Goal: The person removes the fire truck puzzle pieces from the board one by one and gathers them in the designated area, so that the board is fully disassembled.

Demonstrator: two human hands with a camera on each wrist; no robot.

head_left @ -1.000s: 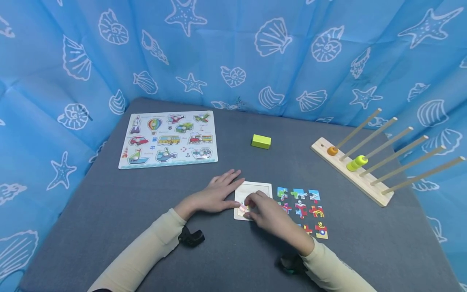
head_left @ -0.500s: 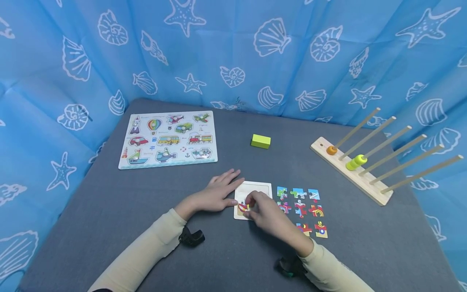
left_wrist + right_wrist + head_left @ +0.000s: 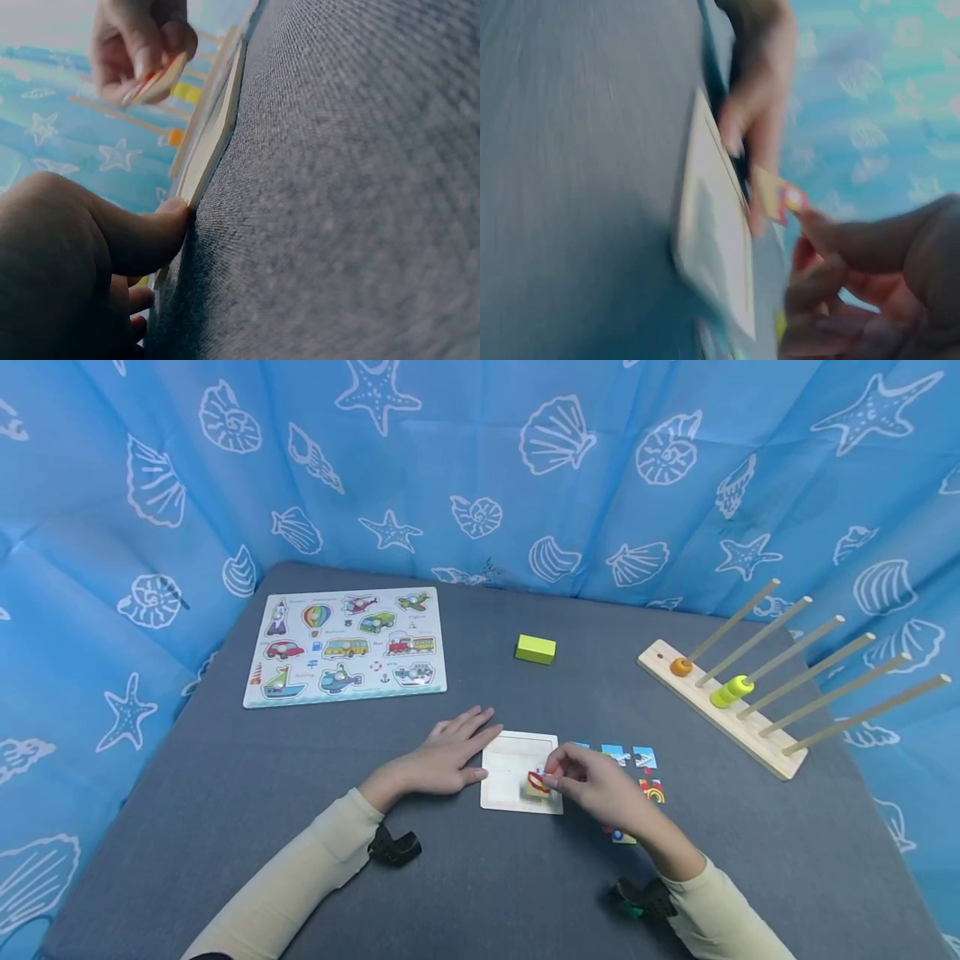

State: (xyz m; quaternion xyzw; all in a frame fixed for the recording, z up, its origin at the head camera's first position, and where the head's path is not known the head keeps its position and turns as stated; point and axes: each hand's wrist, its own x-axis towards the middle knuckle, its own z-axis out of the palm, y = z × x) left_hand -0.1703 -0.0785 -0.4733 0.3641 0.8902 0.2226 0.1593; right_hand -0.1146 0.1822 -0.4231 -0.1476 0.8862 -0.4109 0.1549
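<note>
My right hand pinches a red and yellow jigsaw piece between thumb and fingertips. In the left wrist view the piece is held up off the tray, tilted. Below it lies a square, pale wooden puzzle tray, with a bare inside. My left hand lies with fingers spread at the tray's left edge, its thumb touching the rim. More jigsaw pieces lie on the table right of the tray, partly hidden behind my right hand.
A vehicle peg puzzle board lies at the back left. Behind the tray sits a lime-green block. To the right is a wooden rack with upright dowels and a few beads. A blue curtain borders the table.
The right hand has lifted the jigsaw piece out of the tray's lower left corner and moved right with it. My left hand stays put.
</note>
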